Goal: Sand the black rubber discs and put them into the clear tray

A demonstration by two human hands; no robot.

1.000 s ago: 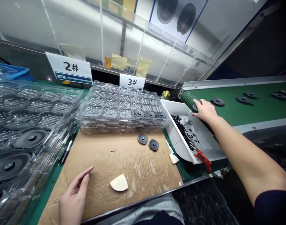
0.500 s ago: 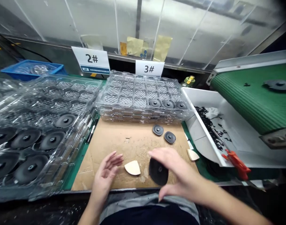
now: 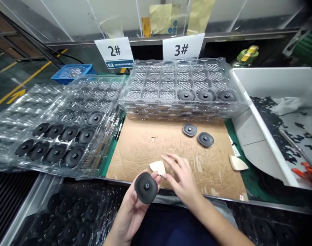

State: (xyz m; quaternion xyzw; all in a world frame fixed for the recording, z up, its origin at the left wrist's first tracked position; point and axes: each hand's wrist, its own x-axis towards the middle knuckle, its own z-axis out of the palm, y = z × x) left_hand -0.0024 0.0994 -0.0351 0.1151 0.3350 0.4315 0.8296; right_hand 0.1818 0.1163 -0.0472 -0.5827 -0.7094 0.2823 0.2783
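My left hand point(image 3: 135, 208) grips a black, rounded, dish-shaped part point(image 3: 143, 194) with a small round stud at its centre, tilted toward me. Just beyond it, a cream-coloured wedge that looks like a sponge point(image 3: 158, 166) lies on the cardboard sheet point(image 3: 135, 147). My right hand point(image 3: 181, 181) is at the wedge's right side, thumb and fingers apart around its edge; whether they touch it is hard to tell. Two similar black parts, a nearer one point(image 3: 205, 139) and a farther one point(image 3: 189, 130), rest on the cardboard farther back.
Stacked clear trays point(image 3: 184, 111) stand behind the cardboard, the top one holding three black parts. More trays point(image 3: 110, 118) with several parts sit at left. A white bin point(image 3: 258, 136) with black scraps and an orange-handled tool point(image 3: 304, 170) is at right, near another wedge point(image 3: 238, 163).
The black part has passed from my right hand to my left. My right hand has moved to the cream wedge. The view has shifted, showing more trays below the table edge.
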